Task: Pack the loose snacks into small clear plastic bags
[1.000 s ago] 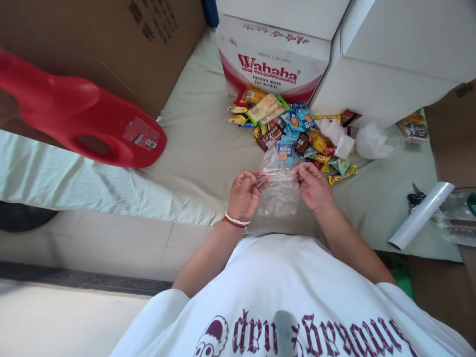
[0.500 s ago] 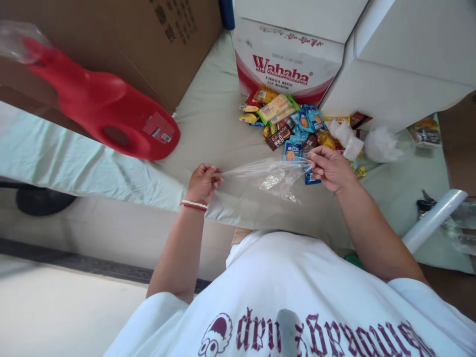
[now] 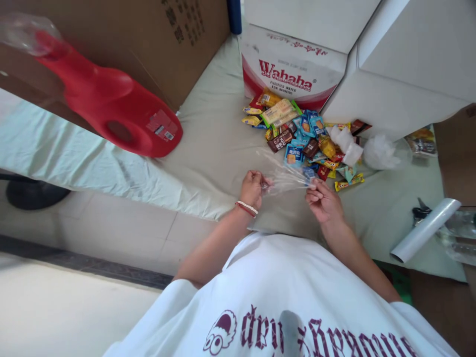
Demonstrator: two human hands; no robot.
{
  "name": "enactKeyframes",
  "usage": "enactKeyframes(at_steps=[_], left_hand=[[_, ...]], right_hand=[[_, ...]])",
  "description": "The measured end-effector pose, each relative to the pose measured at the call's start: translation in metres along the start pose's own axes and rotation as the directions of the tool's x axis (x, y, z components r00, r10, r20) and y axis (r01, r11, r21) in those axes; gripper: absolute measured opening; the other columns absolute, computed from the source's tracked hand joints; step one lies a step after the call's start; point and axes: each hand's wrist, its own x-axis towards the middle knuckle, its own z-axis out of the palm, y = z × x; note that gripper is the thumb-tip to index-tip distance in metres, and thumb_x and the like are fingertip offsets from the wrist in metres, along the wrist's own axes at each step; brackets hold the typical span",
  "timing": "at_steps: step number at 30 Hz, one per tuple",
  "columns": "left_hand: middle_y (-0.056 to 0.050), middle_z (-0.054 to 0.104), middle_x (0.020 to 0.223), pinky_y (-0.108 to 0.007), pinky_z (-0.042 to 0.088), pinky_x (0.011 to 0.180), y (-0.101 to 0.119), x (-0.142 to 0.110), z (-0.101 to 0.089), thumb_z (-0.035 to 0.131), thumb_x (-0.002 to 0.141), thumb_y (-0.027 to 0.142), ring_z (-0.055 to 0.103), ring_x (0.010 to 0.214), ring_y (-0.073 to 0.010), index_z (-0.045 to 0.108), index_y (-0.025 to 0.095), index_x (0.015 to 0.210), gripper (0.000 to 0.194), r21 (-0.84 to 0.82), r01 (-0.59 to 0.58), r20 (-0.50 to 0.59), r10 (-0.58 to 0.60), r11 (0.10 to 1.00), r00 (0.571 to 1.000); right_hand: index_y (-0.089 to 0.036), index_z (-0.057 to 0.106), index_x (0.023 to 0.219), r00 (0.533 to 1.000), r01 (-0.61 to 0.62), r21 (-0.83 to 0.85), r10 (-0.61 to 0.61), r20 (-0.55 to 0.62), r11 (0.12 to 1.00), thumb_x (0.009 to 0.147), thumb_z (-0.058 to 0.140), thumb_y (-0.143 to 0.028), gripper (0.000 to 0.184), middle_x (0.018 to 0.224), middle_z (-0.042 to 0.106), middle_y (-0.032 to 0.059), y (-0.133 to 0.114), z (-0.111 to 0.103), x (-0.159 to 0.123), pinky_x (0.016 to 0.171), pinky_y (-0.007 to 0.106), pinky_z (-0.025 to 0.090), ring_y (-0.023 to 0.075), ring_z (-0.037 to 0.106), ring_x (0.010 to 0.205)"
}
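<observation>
A thin clear plastic bag [image 3: 284, 177] is stretched between my two hands, low over the near edge of the cloth-covered table. My left hand [image 3: 255, 188], wearing a white and a red bracelet, pinches one end of it. At the other end, the fingers of my right hand [image 3: 324, 199] are closed on the plastic. Just beyond the bag lies a pile of wrapped snacks [image 3: 282, 141] in blue, brown, yellow and red packets. One blue packet [image 3: 294, 154] shows close behind the plastic.
A white Wahaha carton [image 3: 290, 74] stands behind the snacks. On the left a red jug-shaped bottle [image 3: 122, 111] leans by a brown cardboard box [image 3: 141, 44]. To the right are crumpled clear plastic [image 3: 383, 151], scissors [image 3: 421, 212] and a roll of film [image 3: 426, 230].
My left hand has moved right, toward my right hand, which has come down slightly nearer my body. The bag between them is bunched shorter, and more of the snack pile shows.
</observation>
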Motion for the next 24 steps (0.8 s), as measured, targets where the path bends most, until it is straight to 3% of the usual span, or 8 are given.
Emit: enactKeyframes(at_steps=[2,5,10,13,16,18,21,24], left_hand=[[0.008,0.049,0.058,-0.019,0.035,0.047,0.013,0.015,-0.008,0.061,0.09,0.031,0.046,0.046,-0.0087,0.048,0.024,0.083,0.016,0.089,-0.102,0.043,0.099,0.991,0.994],[0.009,0.044,0.052,-0.019,0.027,0.043,0.036,0.044,-0.024,0.068,0.085,0.028,0.036,0.041,-0.008,0.056,0.023,0.079,0.014,0.284,-0.258,0.289,0.174,0.923,0.941],[0.003,0.052,0.061,-0.023,0.043,0.062,0.062,0.096,-0.027,0.074,0.077,0.022,0.051,0.063,-0.0146,0.06,0.022,0.072,0.015,0.524,-0.453,0.407,0.256,0.721,0.877],[-0.009,0.064,0.098,-0.037,0.047,0.096,0.066,0.096,-0.016,0.076,0.077,0.025,0.058,0.106,-0.0271,0.062,0.022,0.085,0.017,0.633,-0.511,0.292,0.432,0.582,0.853],[-0.017,0.054,0.136,-0.049,0.029,0.117,0.062,0.068,-0.008,0.071,0.082,0.031,0.038,0.14,-0.0363,0.062,0.021,0.105,0.026,0.669,-0.632,0.284,0.652,0.391,0.703],[-0.016,0.058,0.134,-0.052,0.024,0.12,0.056,0.047,-0.008,0.068,0.084,0.03,0.039,0.141,-0.0361,0.065,0.022,0.103,0.021,0.634,-0.733,0.5,0.592,0.247,0.632],[-0.012,0.07,0.107,-0.052,0.027,0.118,0.047,0.036,-0.018,0.066,0.079,0.023,0.056,0.125,-0.0318,0.068,0.024,0.087,0.008,0.506,-0.854,0.831,0.2,0.12,0.52],[-0.01,0.073,0.099,-0.05,0.034,0.114,0.049,0.055,-0.037,0.06,0.077,0.019,0.062,0.112,-0.0293,0.068,0.024,0.076,0.01,0.524,-0.845,0.847,0.032,0.105,0.53]], right_hand=[[-0.022,0.057,0.087,0.997,0.036,-0.051,-0.039,-0.06,0.998,0.065,0.093,-0.026,0.042,0.067,0.055,-0.0083,-0.004,-0.023,-0.004,0.04,0.009,0.038,0.0,0.036,0.044],[-0.022,0.056,0.085,0.986,0.078,-0.187,-0.103,-0.128,0.979,0.061,0.094,-0.033,0.047,0.066,0.056,-0.0075,-0.004,-0.056,-0.01,0.037,0.011,0.035,0.0012,0.036,0.043],[-0.023,0.059,0.084,0.972,0.044,-0.513,-0.156,-0.176,0.857,0.066,0.087,-0.047,0.041,0.063,0.057,-0.0055,-0.001,-0.09,-0.019,0.036,0.018,0.034,0.0069,0.04,0.043],[-0.026,0.065,0.093,0.935,0.091,-0.822,-0.333,-0.123,0.562,0.075,0.079,-0.048,0.032,0.07,0.062,0.0009,-0.008,-0.092,-0.029,0.043,0.029,0.046,0.0172,0.052,0.052],[-0.035,0.068,0.108,0.776,0.268,-0.959,-0.611,0.158,0.093,0.087,0.068,-0.039,0.021,0.093,0.068,0.0087,-0.013,-0.072,-0.04,0.074,0.049,0.058,0.031,0.065,0.085],[-0.037,0.069,0.114,0.757,0.409,-0.906,-0.513,0.405,-0.11,0.091,0.063,-0.032,0.025,0.11,0.068,0.0105,-0.008,-0.052,-0.041,0.095,0.055,0.054,0.0347,0.064,0.105],[-0.031,0.068,0.129,0.802,0.558,-0.814,-0.145,0.579,-0.161,0.09,0.059,-0.022,0.04,0.141,0.059,0.0106,0.015,-0.029,-0.03,0.104,0.055,0.051,0.0324,0.062,0.117],[-0.029,0.062,0.14,0.809,0.587,-0.796,0.098,0.579,-0.149,0.091,0.057,-0.017,0.051,0.16,0.044,0.0107,0.044,-0.021,-0.015,0.103,0.054,0.053,0.0331,0.062,0.124]])
